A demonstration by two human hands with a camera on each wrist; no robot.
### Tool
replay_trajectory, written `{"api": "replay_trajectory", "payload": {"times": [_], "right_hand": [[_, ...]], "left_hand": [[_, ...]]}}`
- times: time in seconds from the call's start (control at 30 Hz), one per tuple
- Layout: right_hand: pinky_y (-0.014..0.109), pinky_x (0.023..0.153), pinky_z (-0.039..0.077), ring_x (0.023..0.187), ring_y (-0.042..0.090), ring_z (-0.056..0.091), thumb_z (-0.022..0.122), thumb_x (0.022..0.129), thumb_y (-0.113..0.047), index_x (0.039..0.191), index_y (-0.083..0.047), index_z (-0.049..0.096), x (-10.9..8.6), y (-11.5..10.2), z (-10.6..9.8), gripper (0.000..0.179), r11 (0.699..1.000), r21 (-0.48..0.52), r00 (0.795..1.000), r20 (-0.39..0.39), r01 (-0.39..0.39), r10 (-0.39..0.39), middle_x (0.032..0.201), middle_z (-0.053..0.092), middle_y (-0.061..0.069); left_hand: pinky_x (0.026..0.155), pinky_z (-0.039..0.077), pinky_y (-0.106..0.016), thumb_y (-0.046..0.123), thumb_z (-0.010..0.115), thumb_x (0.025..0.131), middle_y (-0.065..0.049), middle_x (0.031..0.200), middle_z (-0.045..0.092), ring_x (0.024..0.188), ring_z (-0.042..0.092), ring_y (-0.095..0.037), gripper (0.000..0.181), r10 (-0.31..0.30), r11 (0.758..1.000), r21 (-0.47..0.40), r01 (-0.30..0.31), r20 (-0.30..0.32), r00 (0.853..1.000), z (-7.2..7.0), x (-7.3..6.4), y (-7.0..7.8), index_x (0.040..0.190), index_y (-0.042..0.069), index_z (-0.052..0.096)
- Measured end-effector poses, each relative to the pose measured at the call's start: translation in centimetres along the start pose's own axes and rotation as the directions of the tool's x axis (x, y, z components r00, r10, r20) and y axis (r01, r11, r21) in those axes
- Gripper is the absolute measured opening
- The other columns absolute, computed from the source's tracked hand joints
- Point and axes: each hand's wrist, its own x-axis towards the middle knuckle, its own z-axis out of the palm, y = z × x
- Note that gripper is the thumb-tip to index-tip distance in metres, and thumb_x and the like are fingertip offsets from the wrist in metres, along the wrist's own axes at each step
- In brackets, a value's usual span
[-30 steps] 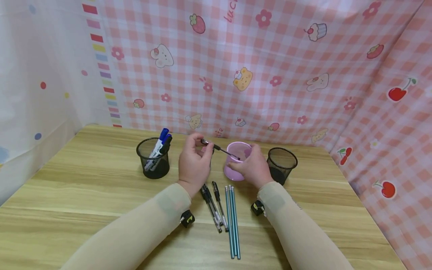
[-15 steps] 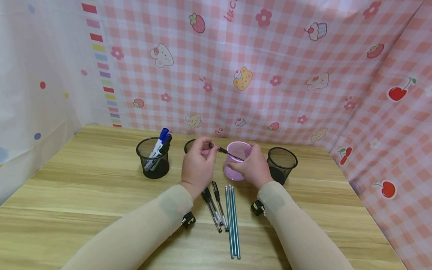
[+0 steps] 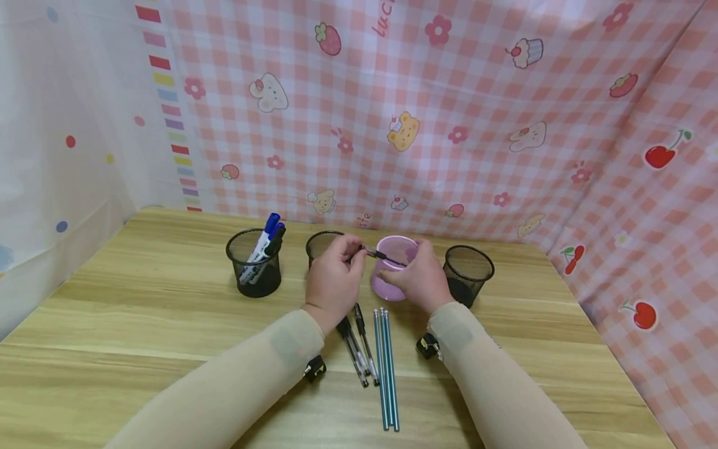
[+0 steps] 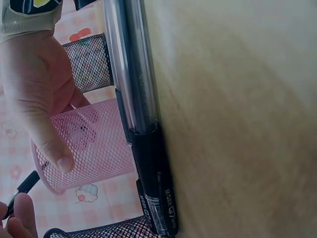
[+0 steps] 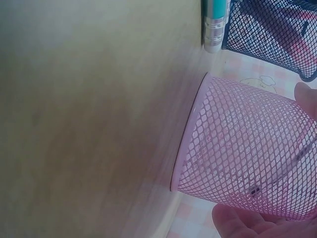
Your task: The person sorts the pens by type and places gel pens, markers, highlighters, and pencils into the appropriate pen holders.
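My left hand (image 3: 335,277) pinches a black gel pen (image 3: 383,256) between thumb and fingers. The pen slants down to the right, its far end over the mouth of a pink mesh pen cup (image 3: 387,289). Around the right side of that cup, my right hand (image 3: 424,279) keeps its grip, with the thumb across the front in the left wrist view. The cup stands upright on the table, and in the right wrist view fingers (image 5: 233,220) show along its wall. A black mesh cup (image 3: 315,251) is partly hidden behind my left hand.
Several black gel pens (image 3: 353,352) lie in front of the cups, beside teal pencils (image 3: 387,374). At the left, a black mesh cup (image 3: 260,284) holds blue and black markers (image 3: 262,248). Another black mesh cup (image 3: 469,265) stands right of my right hand. Patterned cloth hangs behind.
My left hand has moved right and slightly down with the pen, uncovering more of the black mesh cup behind it. My right hand has stayed on the pink cup.
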Motion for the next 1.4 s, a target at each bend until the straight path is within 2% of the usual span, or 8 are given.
{"api": "replay_trajectory", "payload": {"times": [0.47,0.67,0.73,0.8,0.93,1.1,1.27,1.4], "right_hand": [[0.051,0.115,0.048,0.134,0.038,0.057,0.096,0.075,-0.034,0.154,0.001,0.034,0.0,0.0,0.2,0.107,1.0,-0.015,1.0,0.002,-0.012,0.012,0.143,0.055,0.024],[0.052,0.116,0.047,0.135,0.039,0.056,0.096,0.075,-0.034,0.155,0.0,0.033,0.0,-0.1,0.2,0.107,1.0,-0.009,1.0,0.006,-0.021,0.021,0.145,0.054,0.024],[0.052,0.116,0.047,0.135,0.039,0.055,0.096,0.075,-0.033,0.155,-0.001,0.033,-0.1,-0.1,0.2,0.107,1.0,-0.006,1.0,0.006,-0.021,0.021,0.146,0.054,0.024],[0.052,0.116,0.047,0.136,0.038,0.055,0.096,0.075,-0.033,0.154,-0.001,0.034,-0.1,-0.1,0.1,0.106,1.0,-0.005,1.0,0.007,-0.018,0.018,0.146,0.054,0.023],[0.051,0.116,0.047,0.135,0.037,0.055,0.096,0.075,-0.034,0.153,-0.002,0.035,-0.1,-0.1,0.1,0.104,1.0,-0.001,1.0,0.012,-0.011,0.012,0.145,0.054,0.022],[0.051,0.117,0.046,0.136,0.037,0.055,0.096,0.075,-0.036,0.153,-0.002,0.034,0.0,0.0,0.1,0.105,1.0,0.003,1.0,0.015,-0.015,0.015,0.145,0.054,0.022],[0.051,0.117,0.046,0.135,0.037,0.055,0.096,0.075,-0.038,0.153,-0.002,0.035,0.0,0.0,0.0,0.105,1.0,-0.006,1.0,0.017,-0.019,0.019,0.145,0.054,0.022],[0.051,0.117,0.046,0.135,0.038,0.055,0.096,0.075,-0.039,0.152,-0.001,0.035,-0.1,0.0,-0.1,0.106,1.0,-0.006,1.0,0.014,-0.011,0.011,0.144,0.054,0.023]], "left_hand": [[0.09,0.062,-0.035,0.02,0.067,0.104,-0.003,0.117,0.08,0.103,0.075,-0.018,0.018,0.019,0.999,0.036,-0.02,0.033,0.999,-0.2,-0.2,-0.4,0.119,0.013,0.073],[0.077,0.059,-0.033,0.024,0.065,0.105,0.0,0.121,0.078,0.08,0.067,-0.013,0.022,-0.005,0.997,0.083,-0.006,0.127,0.992,-1.2,-0.7,-0.5,0.125,0.017,0.07],[0.077,0.058,-0.034,0.026,0.065,0.105,0.0,0.122,0.078,0.083,0.069,-0.014,0.022,-0.012,0.993,0.12,-0.01,0.176,0.984,-1.6,-0.8,-0.6,0.126,0.018,0.07],[0.083,0.06,-0.035,0.027,0.064,0.106,0.001,0.124,0.077,0.095,0.073,-0.016,0.024,-0.025,0.985,0.171,-0.015,0.231,0.973,-2.2,-0.8,-0.6,0.127,0.018,0.069],[0.097,0.059,-0.041,0.031,0.065,0.105,0.001,0.126,0.076,0.114,0.073,-0.02,0.029,-0.075,0.954,0.298,-0.041,0.368,0.927,-3.2,-0.9,-0.4,0.13,0.017,0.069],[0.096,0.058,-0.043,0.035,0.067,0.104,-0.001,0.119,0.076,0.104,0.072,-0.019,0.032,-0.188,0.89,0.451,-0.076,0.512,0.838,-4.4,-1.0,-0.4,0.129,0.015,0.07],[0.101,0.057,-0.047,0.043,0.068,0.102,-0.006,0.124,0.076,0.112,0.072,-0.027,0.039,-0.296,0.807,0.574,-0.141,0.599,0.744,-5.0,-1.0,-0.6,0.129,0.014,0.069],[0.1,0.057,-0.049,0.049,0.069,0.1,-0.01,0.123,0.076,0.112,0.072,-0.03,0.047,-0.34,0.761,0.621,-0.188,0.628,0.7,-5.2,-1.1,-0.8,0.127,0.01,0.069]]}}
